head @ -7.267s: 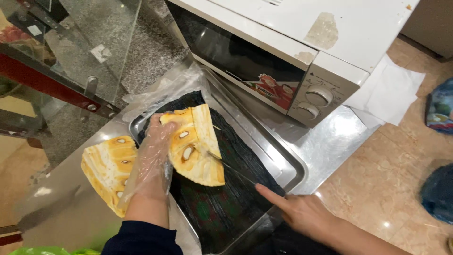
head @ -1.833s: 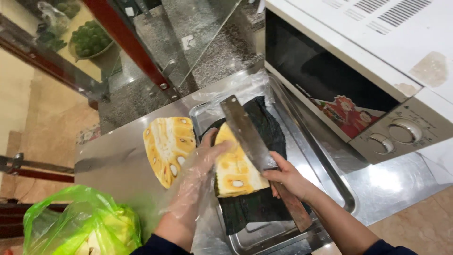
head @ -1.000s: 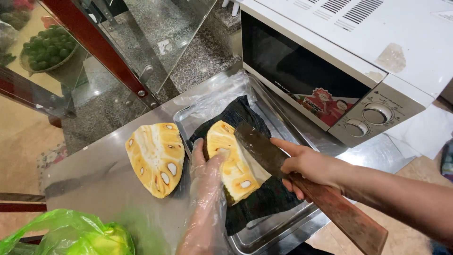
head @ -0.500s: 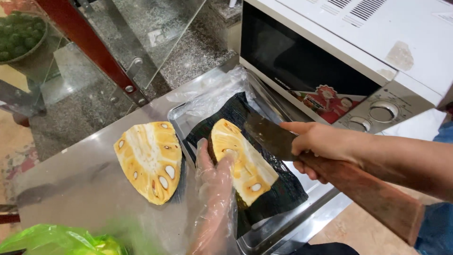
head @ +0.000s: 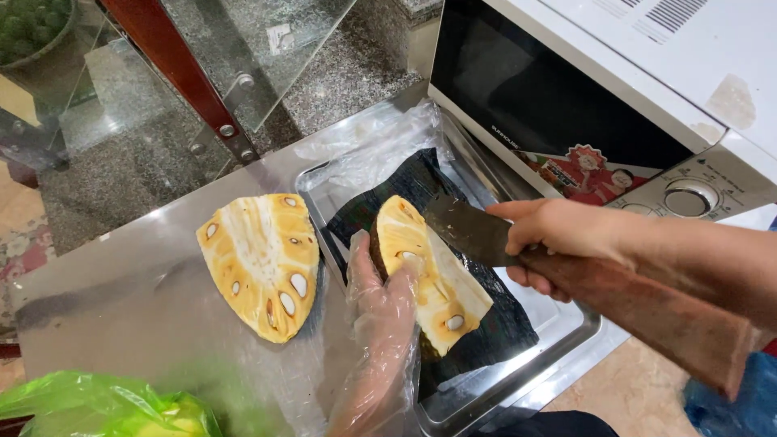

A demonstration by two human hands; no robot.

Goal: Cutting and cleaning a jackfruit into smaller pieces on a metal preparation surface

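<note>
My left hand, in a clear plastic glove, presses on the near side of a yellow jackfruit piece lying cut face up on a black sheet in a metal tray. My right hand grips a big cleaver by its brown wooden handle. The dark blade rests against the far edge of that piece. A second jackfruit slab lies cut face up on the steel counter, left of the tray.
A white microwave oven stands right behind the tray. A glass panel with a red post rises at the counter's far edge. A green plastic bag sits at the near left. Crumpled clear plastic lines the tray's far end.
The cleaver has come down from above the fruit until its blade meets the piece in the tray. My left hand has stayed on that piece. The view has shifted closer.
</note>
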